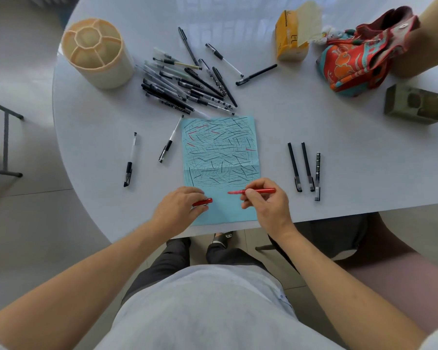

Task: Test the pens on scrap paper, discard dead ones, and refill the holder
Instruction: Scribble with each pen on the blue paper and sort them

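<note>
- The right hand (263,198) is pinching an uncapped red pen (253,191) between thumb and fingers, its tip pointing left over the near part of the blue scrap paper (220,152).
- The left hand (180,205) is curling round the pen's red cap (203,202), resting on the paper's near left edge.
- Black strokes and a few red ones are crowding most of the sheet.
- A pile of black pens (187,84) is lying beyond the paper.
- The cream compartmented pen holder (98,53) is standing upright, far left on the white table (339,152).
- Three black pens (306,170) are lying side by side to the right of the paper.
</note>
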{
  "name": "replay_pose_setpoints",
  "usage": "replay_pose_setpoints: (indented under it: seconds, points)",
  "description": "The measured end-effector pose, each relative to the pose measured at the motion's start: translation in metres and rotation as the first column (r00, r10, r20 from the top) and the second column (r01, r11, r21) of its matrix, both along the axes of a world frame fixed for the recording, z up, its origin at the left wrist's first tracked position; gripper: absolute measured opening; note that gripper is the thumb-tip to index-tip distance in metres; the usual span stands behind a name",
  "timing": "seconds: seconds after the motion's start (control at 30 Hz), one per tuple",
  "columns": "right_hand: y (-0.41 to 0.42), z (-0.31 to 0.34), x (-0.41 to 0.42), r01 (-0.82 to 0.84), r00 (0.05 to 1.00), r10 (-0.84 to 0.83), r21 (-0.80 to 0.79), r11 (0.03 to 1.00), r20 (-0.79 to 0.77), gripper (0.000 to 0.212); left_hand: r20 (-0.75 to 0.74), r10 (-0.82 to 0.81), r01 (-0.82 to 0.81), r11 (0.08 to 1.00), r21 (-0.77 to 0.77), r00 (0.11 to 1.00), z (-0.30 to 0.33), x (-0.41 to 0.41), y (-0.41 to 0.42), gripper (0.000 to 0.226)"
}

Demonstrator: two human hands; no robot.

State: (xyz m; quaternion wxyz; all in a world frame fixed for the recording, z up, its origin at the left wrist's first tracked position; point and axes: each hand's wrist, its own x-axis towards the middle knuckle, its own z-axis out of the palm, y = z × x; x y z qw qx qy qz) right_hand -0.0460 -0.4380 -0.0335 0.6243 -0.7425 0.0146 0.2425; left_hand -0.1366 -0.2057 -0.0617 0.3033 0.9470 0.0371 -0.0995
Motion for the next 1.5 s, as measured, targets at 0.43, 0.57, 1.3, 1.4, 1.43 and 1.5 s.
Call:
replay_pose_setpoints:
  seconds: [0.43, 0.57, 1.3, 1.4, 1.43, 1.5]
  points:
    - [0.016, 0.009, 0.0, -0.021, 0.997, 0.027, 0.073, 0.997, -0.076, 0.005, -0.059, 0.018, -0.026, 0.989, -0.142, 0.998, 0.012, 0.01, -0.011, 0.019]
    - [0.016, 0.006, 0.002, -0.036, 0.994, 0.043, 0.065, 0.997, -0.103, 0.004, -0.069, 0.024, -0.036, 0.985, -0.169, 0.997, 0.014, 0.015, -0.013, 0.018]
    - [-0.038, -0.03, 0.13, -0.166, 0.945, 0.328, -0.879, 0.448, -0.012, 0.024, -0.048, 0.48, -0.463, 0.864, 0.197, 0.876, -0.009, 0.081, 0.076, 0.035]
    - [-0.037, -0.026, 0.13, -0.117, 0.946, 0.322, -0.884, 0.454, 0.04, 0.031, -0.137, 0.532, -0.489, 0.834, 0.257, 0.836, -0.018, 0.089, 0.086, 0.032]
    - [-0.036, -0.023, 0.129, -0.097, 0.947, 0.317, -0.885, 0.455, 0.059, 0.035, -0.156, 0.541, -0.492, 0.829, 0.267, 0.827, -0.019, 0.089, 0.087, 0.028]
    - [-0.029, -0.017, 0.125, -0.035, 0.939, 0.313, -0.87, 0.491, 0.14, 0.035, -0.17, 0.539, -0.483, 0.828, 0.284, 0.825, -0.019, 0.09, 0.086, 0.025]
